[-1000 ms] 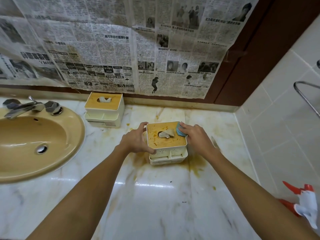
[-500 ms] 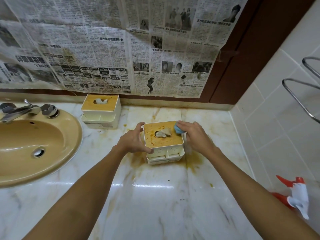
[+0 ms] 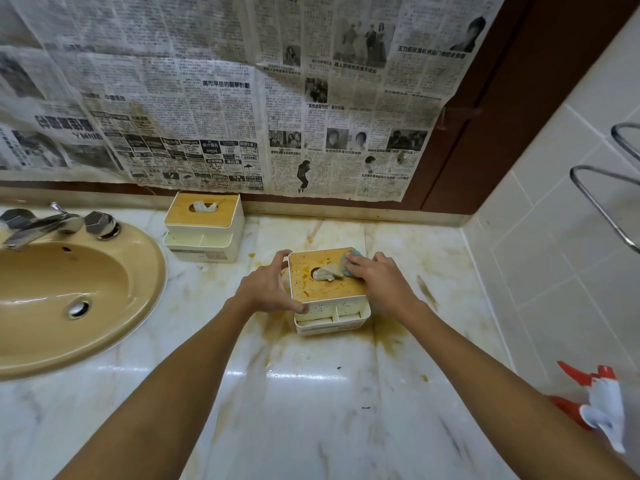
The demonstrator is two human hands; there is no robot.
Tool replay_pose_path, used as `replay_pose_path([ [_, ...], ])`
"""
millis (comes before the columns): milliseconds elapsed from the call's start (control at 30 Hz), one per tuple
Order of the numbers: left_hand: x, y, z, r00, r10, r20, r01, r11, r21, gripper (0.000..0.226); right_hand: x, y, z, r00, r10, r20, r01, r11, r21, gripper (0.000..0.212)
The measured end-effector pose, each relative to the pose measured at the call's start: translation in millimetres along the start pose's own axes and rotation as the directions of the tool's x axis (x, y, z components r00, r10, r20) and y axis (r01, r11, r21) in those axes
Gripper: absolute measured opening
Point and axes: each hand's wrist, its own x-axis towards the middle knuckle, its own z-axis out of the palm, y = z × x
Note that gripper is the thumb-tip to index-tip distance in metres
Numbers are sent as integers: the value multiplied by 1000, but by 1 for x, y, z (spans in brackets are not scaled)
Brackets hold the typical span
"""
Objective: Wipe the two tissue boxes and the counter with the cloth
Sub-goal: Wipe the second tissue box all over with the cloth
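A white tissue box with a stained wooden lid stands mid-counter, a tissue poking from its slot. My left hand grips its left side. My right hand presses a blue cloth onto the lid's far right corner; most of the cloth is hidden under my fingers. A second tissue box with a cleaner wooden lid sits by the back wall. The marble counter has brown-yellow stains around the near box.
A tan sink with a chrome tap lies at the left. A red-and-white spray bottle stands at the right edge. Newspaper covers the back wall. A metal rail juts from the tiled right wall.
My right hand with the cloth has slid a little inward along the lid's far edge, toward the tissue slot. My left hand keeps its hold on the box. The camera has shifted slightly.
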Motion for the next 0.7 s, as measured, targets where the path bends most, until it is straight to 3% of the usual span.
replay_pose_path([
  [133, 0, 0, 1, 1000, 0, -16, 0, 1000, 2, 129, -21, -9, 7, 998, 67, -19, -66, 998, 20, 79],
  [267, -1, 0, 0, 1000, 0, -18, 0, 1000, 15, 129, -45, -22, 23, 972, 185, -148, -162, 975, 154, 77],
  [400, -2, 1, 1, 1000, 6, -20, -6, 1000, 10, 131, -61, -40, 31, 937, 312, -156, -262, 925, 275, 77],
  [700, -7, 0, 3, 998, 44, -53, -49, 994, -95, 129, -47, -97, 37, 917, 378, -128, -340, 908, 243, 69],
])
